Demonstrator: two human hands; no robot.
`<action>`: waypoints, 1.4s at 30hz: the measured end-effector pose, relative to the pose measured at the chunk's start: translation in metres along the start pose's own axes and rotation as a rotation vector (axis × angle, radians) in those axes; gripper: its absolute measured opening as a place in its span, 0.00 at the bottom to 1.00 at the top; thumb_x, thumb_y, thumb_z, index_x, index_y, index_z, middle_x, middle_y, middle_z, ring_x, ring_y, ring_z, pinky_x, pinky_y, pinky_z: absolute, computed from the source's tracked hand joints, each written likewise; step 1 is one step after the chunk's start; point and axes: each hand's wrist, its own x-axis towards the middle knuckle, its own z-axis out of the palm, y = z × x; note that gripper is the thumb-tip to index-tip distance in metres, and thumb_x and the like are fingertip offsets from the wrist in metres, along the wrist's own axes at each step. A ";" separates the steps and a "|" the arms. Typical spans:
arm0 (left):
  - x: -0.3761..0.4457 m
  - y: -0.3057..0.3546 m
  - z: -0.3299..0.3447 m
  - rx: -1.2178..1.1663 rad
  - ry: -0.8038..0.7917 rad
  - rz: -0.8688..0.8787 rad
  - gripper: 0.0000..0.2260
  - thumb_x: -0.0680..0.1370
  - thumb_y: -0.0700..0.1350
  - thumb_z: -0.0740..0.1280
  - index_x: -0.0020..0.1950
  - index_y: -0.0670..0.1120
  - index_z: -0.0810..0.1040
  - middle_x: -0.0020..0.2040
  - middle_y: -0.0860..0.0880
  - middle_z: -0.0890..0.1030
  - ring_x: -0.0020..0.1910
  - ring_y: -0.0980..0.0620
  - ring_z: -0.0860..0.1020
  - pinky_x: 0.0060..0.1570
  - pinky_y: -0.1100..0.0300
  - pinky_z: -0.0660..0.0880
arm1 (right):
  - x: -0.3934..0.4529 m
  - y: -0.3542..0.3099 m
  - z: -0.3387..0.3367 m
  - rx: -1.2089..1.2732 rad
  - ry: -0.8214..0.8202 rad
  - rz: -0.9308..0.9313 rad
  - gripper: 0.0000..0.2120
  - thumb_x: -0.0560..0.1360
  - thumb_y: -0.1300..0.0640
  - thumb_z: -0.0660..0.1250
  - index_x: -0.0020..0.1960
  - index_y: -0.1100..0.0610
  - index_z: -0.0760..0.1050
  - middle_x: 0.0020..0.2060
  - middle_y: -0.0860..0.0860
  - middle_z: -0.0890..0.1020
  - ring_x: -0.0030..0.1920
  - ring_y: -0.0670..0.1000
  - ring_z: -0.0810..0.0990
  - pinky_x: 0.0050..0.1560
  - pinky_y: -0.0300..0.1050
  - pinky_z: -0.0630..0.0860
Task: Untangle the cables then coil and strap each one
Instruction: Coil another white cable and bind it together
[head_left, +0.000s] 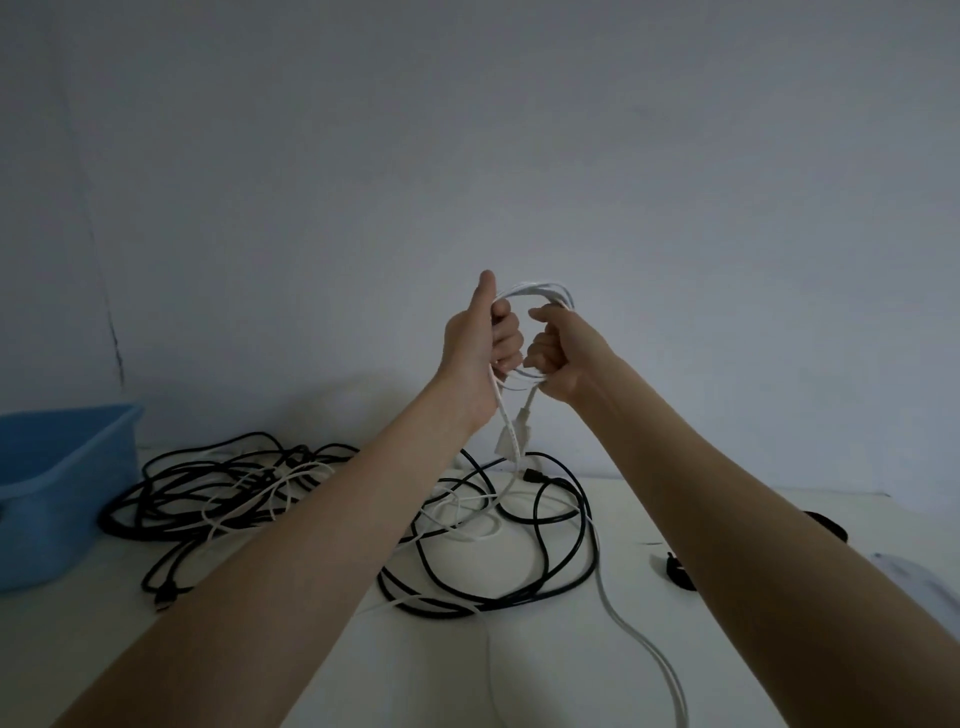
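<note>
Overhead, a plain grey wall (623, 156) fills most of the view, and below it runs a white table (415, 665). A blue plastic tub (57, 488) sits at the table's far left edge, just beside a wide tangle of black cables (171, 499) that sprawls across the table's middle, with thin white cables (249, 493) threaded through it. One black loop (540, 592) curls out toward the right, and a black plug (531, 475) rests on top of the heap near the wall. A long white cord (639, 644) trails off the pile toward the near edge. Both forearms reach over the tangle and hide part of it. On the right, a small dark object (675, 574) lies on the table, half covered by the right arm; I cannot tell what it is.

Raised above the pile, well clear of the table, is a small coil of white cable (535, 291). The left hand (478, 348) grips one side of it, fingers curled round the strands and thumb pointing straight up. The right hand (561, 353) holds the other side in a closed fist, fingers wrapped over the cable. The two hands nearly touch. A white connector (511, 439) dangles from the coil, just below the hands.
</note>
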 end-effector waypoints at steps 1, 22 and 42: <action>0.002 0.002 0.000 -0.022 0.006 -0.006 0.20 0.81 0.56 0.57 0.33 0.48 0.63 0.20 0.55 0.59 0.18 0.58 0.56 0.18 0.67 0.54 | -0.001 0.001 -0.002 0.009 -0.065 0.024 0.23 0.78 0.64 0.60 0.27 0.53 0.56 0.16 0.47 0.56 0.14 0.44 0.54 0.14 0.34 0.54; 0.022 0.020 -0.026 -0.068 0.132 -0.011 0.23 0.80 0.60 0.54 0.31 0.49 0.57 0.19 0.54 0.57 0.16 0.58 0.54 0.15 0.67 0.52 | -0.002 0.000 -0.002 -1.072 -0.111 -0.174 0.10 0.78 0.55 0.63 0.42 0.60 0.77 0.37 0.52 0.75 0.39 0.50 0.73 0.38 0.38 0.69; 0.020 0.018 -0.010 0.073 0.397 0.278 0.22 0.82 0.50 0.55 0.29 0.47 0.59 0.17 0.55 0.59 0.17 0.57 0.56 0.20 0.67 0.54 | -0.017 0.027 0.002 -0.252 -0.301 0.235 0.09 0.80 0.57 0.59 0.46 0.62 0.71 0.41 0.59 0.76 0.39 0.57 0.79 0.41 0.54 0.81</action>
